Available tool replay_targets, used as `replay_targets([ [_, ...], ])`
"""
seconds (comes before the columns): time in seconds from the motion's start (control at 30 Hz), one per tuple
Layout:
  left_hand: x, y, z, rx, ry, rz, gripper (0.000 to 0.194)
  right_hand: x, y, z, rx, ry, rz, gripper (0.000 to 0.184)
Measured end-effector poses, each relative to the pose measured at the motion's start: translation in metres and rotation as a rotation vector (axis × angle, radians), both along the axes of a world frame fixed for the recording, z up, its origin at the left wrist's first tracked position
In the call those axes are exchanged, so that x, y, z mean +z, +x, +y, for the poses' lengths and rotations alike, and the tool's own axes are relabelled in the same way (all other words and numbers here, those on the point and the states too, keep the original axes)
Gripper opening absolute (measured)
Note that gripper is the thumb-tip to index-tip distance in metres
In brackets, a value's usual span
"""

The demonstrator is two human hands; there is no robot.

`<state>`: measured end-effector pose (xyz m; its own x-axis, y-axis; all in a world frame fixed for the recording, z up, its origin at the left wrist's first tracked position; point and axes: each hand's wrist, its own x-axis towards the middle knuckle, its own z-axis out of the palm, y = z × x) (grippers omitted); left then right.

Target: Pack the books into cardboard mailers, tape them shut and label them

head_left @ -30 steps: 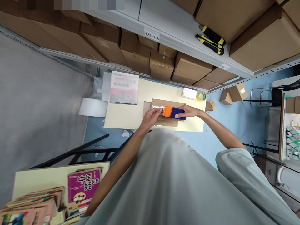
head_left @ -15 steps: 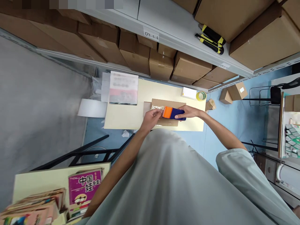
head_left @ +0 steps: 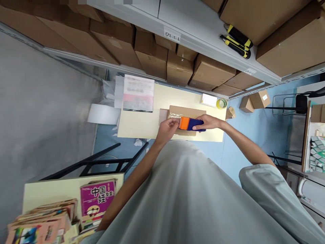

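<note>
A small oblong orange and dark-blue box (head_left: 187, 123) is held over the table, just above a flat piece of brown cardboard (head_left: 188, 110). My right hand (head_left: 207, 122) grips its blue end, thumb on the near face. At the orange end, my left hand (head_left: 169, 128) has its fingertips pinched together, close against a pale edge. What those fingertips hold is too small to make out. Shiny clear plastic or tape shows on the cardboard behind my left fingers.
On the pale table (head_left: 138, 125) lie a printed sheet (head_left: 138, 93), a white box (head_left: 209, 100) and a yellowish tape roll (head_left: 221, 103). Shelves of cartons (head_left: 179, 69) rise behind, with utility knives (head_left: 237, 42) on one. Books (head_left: 98, 203) lie at lower left.
The view has shifted slightly, so everything sits a little further right. Both hands keep the same hold, with the left fingers curled a bit more at the orange end.
</note>
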<state>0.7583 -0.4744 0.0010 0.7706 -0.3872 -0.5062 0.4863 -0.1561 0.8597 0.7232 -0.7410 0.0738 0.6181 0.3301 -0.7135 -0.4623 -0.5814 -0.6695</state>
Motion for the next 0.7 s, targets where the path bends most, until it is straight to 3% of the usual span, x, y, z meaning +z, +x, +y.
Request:
replay_targets([
  [0.23, -0.002, 0.005, 0.02, -0.035, 0.066, -0.063, 0.032, 0.018, 0.012, 0.019, 0.006, -0.041, 0.066, 0.065],
  [0.47, 0.003, 0.021, 0.034, -0.11, 0.003, -0.068, 0.049, 0.041, 0.023, 0.028, -0.011, -0.104, 0.118, 0.066],
  [0.7, 0.0, 0.033, 0.051, -0.081, 0.031, -0.043, 0.047, 0.062, 0.025, 0.029, -0.029, -0.207, 0.19, 0.066],
])
